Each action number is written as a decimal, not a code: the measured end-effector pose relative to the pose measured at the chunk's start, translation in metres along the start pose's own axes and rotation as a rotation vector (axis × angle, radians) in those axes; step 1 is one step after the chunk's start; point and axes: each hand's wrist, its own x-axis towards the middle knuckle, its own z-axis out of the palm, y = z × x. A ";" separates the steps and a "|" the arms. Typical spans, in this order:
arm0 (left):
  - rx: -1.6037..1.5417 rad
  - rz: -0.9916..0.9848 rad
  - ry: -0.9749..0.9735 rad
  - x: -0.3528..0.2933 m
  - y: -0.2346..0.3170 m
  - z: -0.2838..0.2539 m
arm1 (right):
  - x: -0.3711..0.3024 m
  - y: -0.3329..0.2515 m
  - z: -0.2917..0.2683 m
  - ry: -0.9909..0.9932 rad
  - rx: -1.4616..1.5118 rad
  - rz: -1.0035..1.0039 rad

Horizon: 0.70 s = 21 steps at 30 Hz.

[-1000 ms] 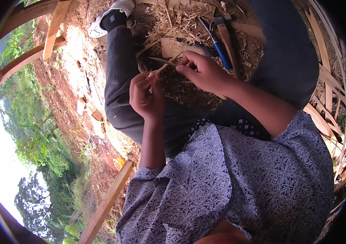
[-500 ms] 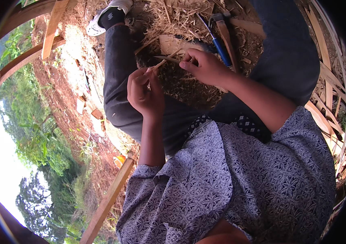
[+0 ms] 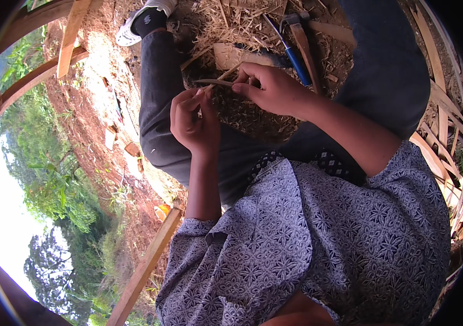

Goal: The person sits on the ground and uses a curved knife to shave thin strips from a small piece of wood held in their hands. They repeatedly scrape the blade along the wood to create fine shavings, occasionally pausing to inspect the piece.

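A: What are the hands doing?
B: Both are closed on something. The left hand (image 3: 194,119) pinches a thin wooden stick (image 3: 231,71) between thumb and fingers; the stick slants away from it, far and to the right. The right hand (image 3: 269,89) grips what looks like a slim blade (image 3: 222,82), pointing left and crossing the stick.

A: And just past them?
B: A flat piece of wood (image 3: 231,54) lies on the ground, with a heap of pale shavings (image 3: 226,32) farther off. To the right, a blue-handled tool (image 3: 297,66) lies just beside a wooden-handled hammer (image 3: 302,46).

A: Farther out?
B: Dark-trousered legs (image 3: 160,81) flank all that. Long wooden strips (image 3: 433,60) lie at the right, and a squared beam (image 3: 147,265) slants at the near left.
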 end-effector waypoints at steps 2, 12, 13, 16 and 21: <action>0.009 -0.005 -0.019 0.001 0.003 0.000 | 0.002 0.012 -0.003 0.024 -0.045 0.046; -0.044 0.037 0.055 -0.001 -0.005 0.003 | -0.004 -0.004 0.006 0.079 0.103 0.020; -0.008 0.059 0.034 -0.001 -0.004 0.001 | -0.004 -0.009 0.007 0.044 0.107 0.021; -0.032 0.029 -0.013 -0.003 -0.002 -0.001 | -0.002 -0.009 0.005 0.002 0.084 0.024; -0.011 0.039 -0.023 -0.004 -0.001 -0.002 | -0.002 0.008 0.003 0.008 0.007 0.047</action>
